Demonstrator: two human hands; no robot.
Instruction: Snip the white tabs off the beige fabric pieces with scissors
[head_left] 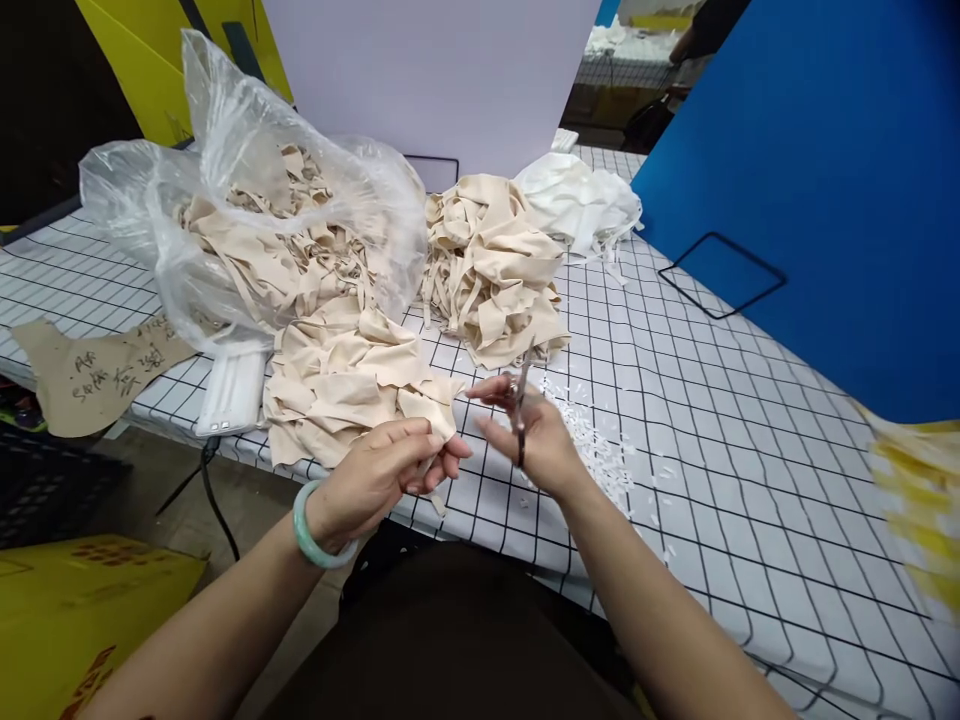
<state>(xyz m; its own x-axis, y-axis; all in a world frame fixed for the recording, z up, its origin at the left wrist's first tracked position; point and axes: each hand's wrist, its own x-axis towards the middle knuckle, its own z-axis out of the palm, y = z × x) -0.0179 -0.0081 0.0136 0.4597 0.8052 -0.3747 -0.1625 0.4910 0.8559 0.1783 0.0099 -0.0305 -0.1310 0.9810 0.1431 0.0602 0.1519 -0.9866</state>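
Note:
My left hand [397, 455], with a green bangle [306, 525] on its wrist, pinches the edge of a beige fabric piece [427, 405]. That piece runs back into a loose beige fabric pile [330, 370] at the table's front. Just to the right, my right hand [532, 430] has a small pair of scissors [520, 420] hooked on it, blades pointing up and away. Its thumb and fingers are spread near the fabric without visibly gripping it. Tiny white snippets [600, 440] lie scattered on the table beside my right hand.
Behind the front pile, a clear plastic bag [165, 200] holds more beige fabric. A second beige heap [491, 260] and a white fabric heap [581, 200] stand farther back. A white power strip [232, 390] and a marked pattern piece [105, 370] lie left. A blue panel [825, 200] borders the right.

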